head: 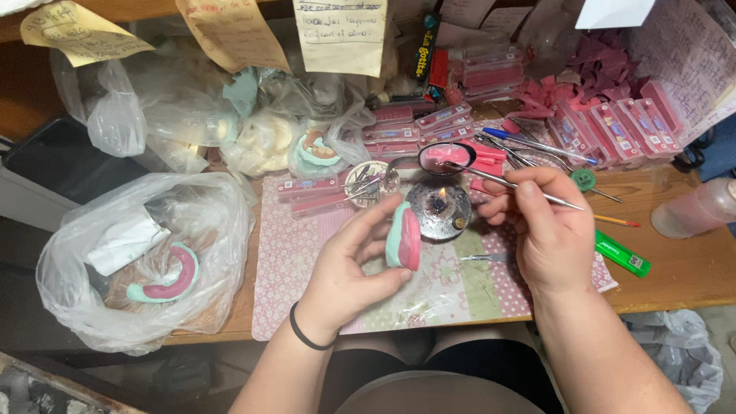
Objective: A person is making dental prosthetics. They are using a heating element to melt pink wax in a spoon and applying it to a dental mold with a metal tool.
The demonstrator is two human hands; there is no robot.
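My left hand (349, 264) holds a curved pink wax rim on a mint-green base (403, 236), pinched between thumb and fingers just left of a small round metal burner (438, 208) with a lit flame. My right hand (543, 222) grips a thin metal wax tool (498, 181) like a pen. The tool's tip reaches up and left into a spoon-like dish of pink wax (447, 156) that sits above the flame.
A floral mat (291, 261) covers the wooden bench (690, 268). A plastic bag (138, 261) at left holds another pink and green piece. Pink wax boxes (606, 126), loose metal tools, a green lighter (622, 254) and a pink bottle (694, 207) lie nearby. More bags and paper notes crowd the back.
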